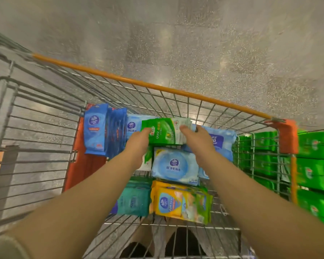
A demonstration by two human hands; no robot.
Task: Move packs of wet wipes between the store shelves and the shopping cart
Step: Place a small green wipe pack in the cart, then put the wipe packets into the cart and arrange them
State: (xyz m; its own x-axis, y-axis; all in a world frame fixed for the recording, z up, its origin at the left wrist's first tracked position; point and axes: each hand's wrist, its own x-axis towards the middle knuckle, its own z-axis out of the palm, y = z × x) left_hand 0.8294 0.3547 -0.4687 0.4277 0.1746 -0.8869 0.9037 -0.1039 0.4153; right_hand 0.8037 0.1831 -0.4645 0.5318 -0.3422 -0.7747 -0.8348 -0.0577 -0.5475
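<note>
Gripping green wipes pack [165, 131] | left hand [138, 142], right hand [198, 139] clamped | above cart [176, 90]

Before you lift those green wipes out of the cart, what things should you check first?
1. Left hand grips one end of the green pack: ok.
2. Right hand grips the other end: ok.
3. Is it one pack or a stack? The right end looks layered: cannot tell, so keep the grip snug.
4. Nothing lies on top of the green pack: ok.
5. The way up past the cart rim is free: ok.
6. A free spot on the shelf of green packs at the right: cannot tell, only part shows.
</note>
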